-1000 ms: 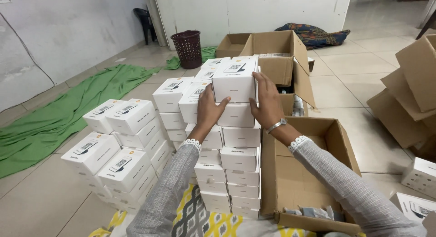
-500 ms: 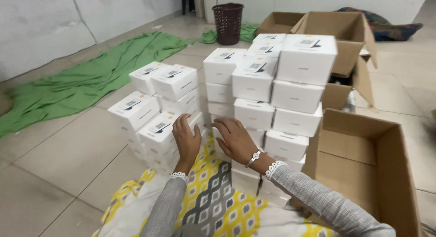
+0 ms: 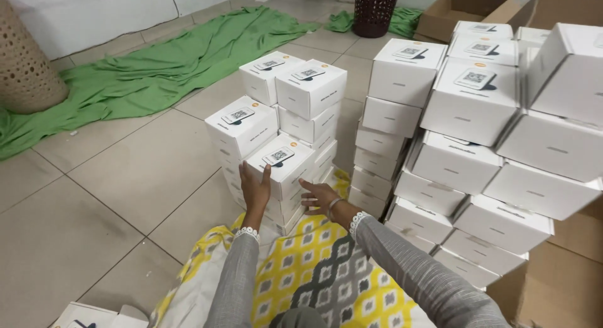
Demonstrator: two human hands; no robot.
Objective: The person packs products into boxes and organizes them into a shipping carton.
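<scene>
The left hand (image 3: pixel 254 188) lies open against a white box (image 3: pixel 281 166) on a low stack; the right hand (image 3: pixel 318 195), open too, touches the stack's lower boxes. The box looks light and stiff; its side walls seem best for holding.

Both hands have dropped from the tall centre stack: left hand (image 3: pixel 254 188) now flat against the low left stack (image 3: pixel 279 171), right hand (image 3: pixel 319 196) at its base.
</scene>
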